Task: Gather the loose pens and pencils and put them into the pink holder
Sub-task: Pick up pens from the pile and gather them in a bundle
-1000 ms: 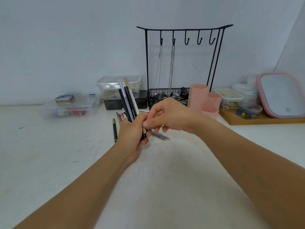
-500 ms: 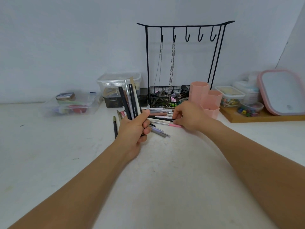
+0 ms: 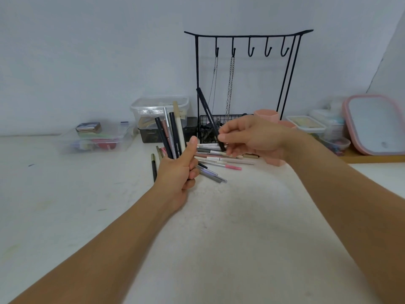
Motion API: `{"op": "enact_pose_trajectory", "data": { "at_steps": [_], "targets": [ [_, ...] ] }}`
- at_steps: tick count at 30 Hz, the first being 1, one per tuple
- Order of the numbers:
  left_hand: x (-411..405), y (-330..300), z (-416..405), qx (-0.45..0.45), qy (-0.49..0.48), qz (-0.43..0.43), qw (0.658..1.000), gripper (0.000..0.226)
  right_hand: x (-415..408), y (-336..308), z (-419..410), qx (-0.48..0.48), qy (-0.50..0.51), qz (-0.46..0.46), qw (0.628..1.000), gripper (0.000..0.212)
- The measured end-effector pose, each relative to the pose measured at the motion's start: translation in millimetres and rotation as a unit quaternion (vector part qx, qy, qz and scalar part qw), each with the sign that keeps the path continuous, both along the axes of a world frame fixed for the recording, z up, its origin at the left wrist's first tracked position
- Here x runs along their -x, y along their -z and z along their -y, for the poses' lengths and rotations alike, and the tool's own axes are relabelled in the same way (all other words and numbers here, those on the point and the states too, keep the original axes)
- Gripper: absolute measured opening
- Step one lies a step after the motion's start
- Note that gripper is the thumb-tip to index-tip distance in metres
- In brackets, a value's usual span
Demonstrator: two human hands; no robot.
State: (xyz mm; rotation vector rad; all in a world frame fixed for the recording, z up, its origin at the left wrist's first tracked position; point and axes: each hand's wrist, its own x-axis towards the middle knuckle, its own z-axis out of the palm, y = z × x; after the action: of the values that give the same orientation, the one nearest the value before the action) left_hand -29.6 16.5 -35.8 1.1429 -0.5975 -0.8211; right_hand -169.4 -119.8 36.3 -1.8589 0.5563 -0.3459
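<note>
The left hand (image 3: 179, 172) is closed round a bundle of pens (image 3: 173, 132), about five of them, fanned upright with its thumb raised alongside. Over at its two o'clock the right hand (image 3: 252, 137) pinches a single black pen (image 3: 208, 113) by the lower end, fingertips clamped, the pen leaning up and to the left in front of the black hook stand (image 3: 247, 40).

Between and beyond the two hands, on the white table (image 3: 219, 227), a loose scatter of pens (image 3: 219, 159) lies mostly crosswise; one dark pen (image 3: 153, 167) lies apart at nine o'clock from the left wrist. The pink holder (image 3: 266, 115) stands at one o'clock from the right hand, partly hidden behind it, its openings facing up; I cannot tell whether anything is in it.

The step looks to be passing the black pen into the bundle. To do it well, I would say: loosen the left thumb just enough to open a gap, slide the pen in parallel to the others, and close again before reaching for more. The fan is already spreading; squaring the ends against the table would likely keep one from slipping out, and would make the drop into the holder cleaner.
</note>
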Motion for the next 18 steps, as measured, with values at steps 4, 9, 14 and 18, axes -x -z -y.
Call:
{"op": "enact_pose_trajectory", "data": {
  "at_steps": [4, 9, 14, 18],
  "targets": [
    [-1, -1, -1, 0.013, -0.005, 0.005, 1.0, 0.045, -20, 6, -29, -0.005, -0.054, 0.021, 0.998, 0.008],
    [-5, 3, -1, 0.008, 0.009, 0.015, 1.0, 0.048, -32, 21, -45, 0.027, -0.052, 0.04, 0.998, 0.016],
    [-7, 8, 0, -0.032, 0.001, 0.037, 0.999, 0.037, -35, 24, -50, 0.057, -0.03, 0.024, 0.998, 0.02],
    [-4, 9, -1, -0.039, -0.002, 0.027, 0.999, 0.043, -36, 24, -50, 0.064, -0.019, 0.023, 0.998, 0.018]
  ]
}}
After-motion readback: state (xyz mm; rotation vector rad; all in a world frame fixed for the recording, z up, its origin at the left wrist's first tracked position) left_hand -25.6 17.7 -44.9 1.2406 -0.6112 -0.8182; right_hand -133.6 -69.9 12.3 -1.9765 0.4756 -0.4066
